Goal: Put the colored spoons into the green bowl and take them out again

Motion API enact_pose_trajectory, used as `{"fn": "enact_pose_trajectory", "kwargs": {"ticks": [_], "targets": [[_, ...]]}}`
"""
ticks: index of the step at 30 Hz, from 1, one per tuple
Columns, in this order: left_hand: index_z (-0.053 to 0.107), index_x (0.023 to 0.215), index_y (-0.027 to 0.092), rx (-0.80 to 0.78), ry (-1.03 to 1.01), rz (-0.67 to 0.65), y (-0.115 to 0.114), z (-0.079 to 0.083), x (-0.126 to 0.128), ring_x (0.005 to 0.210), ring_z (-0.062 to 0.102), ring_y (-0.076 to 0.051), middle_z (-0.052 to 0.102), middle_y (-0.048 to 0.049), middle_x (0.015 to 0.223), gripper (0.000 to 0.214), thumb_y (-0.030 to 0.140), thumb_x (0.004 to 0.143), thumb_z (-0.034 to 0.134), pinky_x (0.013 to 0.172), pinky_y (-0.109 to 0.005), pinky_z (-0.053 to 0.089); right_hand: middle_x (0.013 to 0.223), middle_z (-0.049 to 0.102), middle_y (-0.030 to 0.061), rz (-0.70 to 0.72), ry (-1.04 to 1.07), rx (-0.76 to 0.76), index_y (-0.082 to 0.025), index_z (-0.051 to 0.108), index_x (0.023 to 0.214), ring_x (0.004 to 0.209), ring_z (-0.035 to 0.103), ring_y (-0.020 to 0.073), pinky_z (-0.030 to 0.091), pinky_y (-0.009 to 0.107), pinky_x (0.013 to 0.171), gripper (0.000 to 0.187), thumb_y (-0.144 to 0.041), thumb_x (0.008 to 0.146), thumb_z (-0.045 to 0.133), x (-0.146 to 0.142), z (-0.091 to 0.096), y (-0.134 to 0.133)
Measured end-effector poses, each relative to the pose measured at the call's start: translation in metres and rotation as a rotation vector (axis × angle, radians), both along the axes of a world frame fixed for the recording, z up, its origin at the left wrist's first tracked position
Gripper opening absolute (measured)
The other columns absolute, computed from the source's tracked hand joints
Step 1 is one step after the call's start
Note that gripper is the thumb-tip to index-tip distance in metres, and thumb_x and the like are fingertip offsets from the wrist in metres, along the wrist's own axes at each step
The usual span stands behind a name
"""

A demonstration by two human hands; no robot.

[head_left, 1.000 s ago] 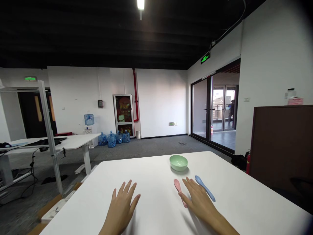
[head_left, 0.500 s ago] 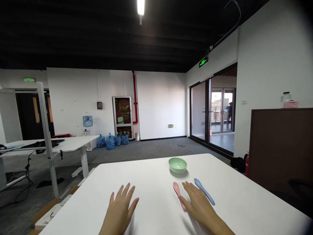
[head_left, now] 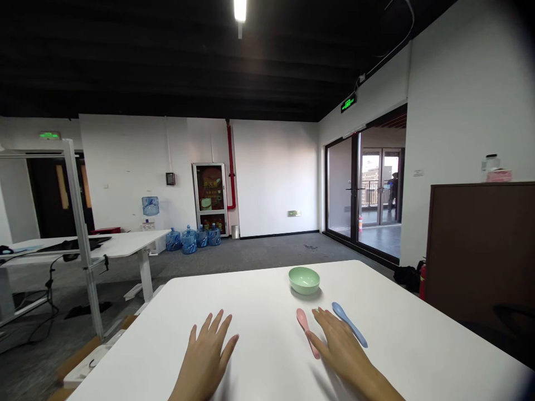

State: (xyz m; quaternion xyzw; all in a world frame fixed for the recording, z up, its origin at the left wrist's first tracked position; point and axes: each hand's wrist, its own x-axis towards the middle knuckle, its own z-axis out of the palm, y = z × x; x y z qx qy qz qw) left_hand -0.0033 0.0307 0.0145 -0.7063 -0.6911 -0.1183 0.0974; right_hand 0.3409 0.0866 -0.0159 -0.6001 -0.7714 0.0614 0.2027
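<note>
My left hand (head_left: 205, 352) is open with its fingers spread, over the left part of the white table (head_left: 259, 323), holding nothing. My right hand (head_left: 340, 342) reaches out palm down, its fingers stretched, between two spoons. The pink spoon (head_left: 302, 320) lies to its left, and my thumb covers part of the handle. On the other side rests a blue spoon (head_left: 350, 324), slanting beside my fingers. A sliver of green shows at the right fingertips; the rest is hidden by the hand. A green bowl (head_left: 304, 280) stands upright beyond the spoons, near the far edge.
Cardboard boxes (head_left: 79, 356) sit on the floor left of the table. Behind them are a metal post (head_left: 81, 234) and another white table (head_left: 137, 240). Several blue water bottles (head_left: 189, 240) stand by the back wall. A brown cabinet (head_left: 480, 250) is at the right.
The view has shifted very slightly. Both hands, the spoons and the bowl stay essentially in place.
</note>
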Motion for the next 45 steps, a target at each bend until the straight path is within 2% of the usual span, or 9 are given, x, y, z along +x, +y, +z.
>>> {"fn": "enact_pose_trajectory", "kwargs": {"ticks": [12, 20, 28, 45], "targets": [[0.055, 0.150, 0.028, 0.031, -0.025, -0.021, 0.0000, -0.0002, 0.0001, 0.154, 0.041, -0.036, 0.050, -0.0094, 0.164, 0.054, 0.047, 0.103, 0.038, 0.122, -0.065, 0.037, 0.163, 0.046, 0.0162, 0.013, 0.019, -0.012, -0.014, 0.051, 0.156, 0.156, 0.034, 0.0362, 0.031, 0.055, 0.126, 0.076, -0.064, 0.102, 0.033, -0.0001, 0.0037, -0.0035], [0.054, 0.151, 0.028, 0.028, -0.019, -0.018, -0.0013, 0.0010, 0.0001, 0.154, 0.041, -0.036, 0.050, -0.0096, 0.163, 0.054, 0.047, 0.103, 0.038, 0.122, -0.065, 0.037, 0.163, 0.047, 0.0157, 0.009, 0.010, -0.008, -0.014, 0.052, 0.155, 0.156, 0.035, 0.0372, 0.032, 0.054, 0.126, 0.076, -0.065, 0.101, 0.034, -0.0012, 0.0048, -0.0037], [0.051, 0.153, 0.028, -0.003, 0.011, -0.006, -0.0030, 0.0014, 0.0009, 0.155, 0.038, -0.035, 0.047, -0.0078, 0.166, 0.055, 0.047, 0.104, 0.035, 0.123, -0.063, 0.036, 0.163, 0.046, 0.0154, 0.004, 0.043, 0.002, -0.015, 0.053, 0.155, 0.156, 0.035, 0.0369, 0.032, 0.054, 0.126, 0.077, -0.066, 0.100, 0.036, -0.0004, -0.0024, -0.0006], [0.053, 0.152, 0.028, 0.003, 0.000, -0.004, -0.0026, 0.0004, 0.0010, 0.155, 0.039, -0.036, 0.048, -0.0081, 0.165, 0.055, 0.047, 0.104, 0.037, 0.123, -0.064, 0.036, 0.162, 0.048, 0.0152, 0.011, 0.010, 0.018, -0.015, 0.054, 0.154, 0.154, 0.038, 0.0360, 0.033, 0.054, 0.125, 0.074, -0.064, 0.101, 0.036, -0.0026, 0.0019, 0.0014]]}}
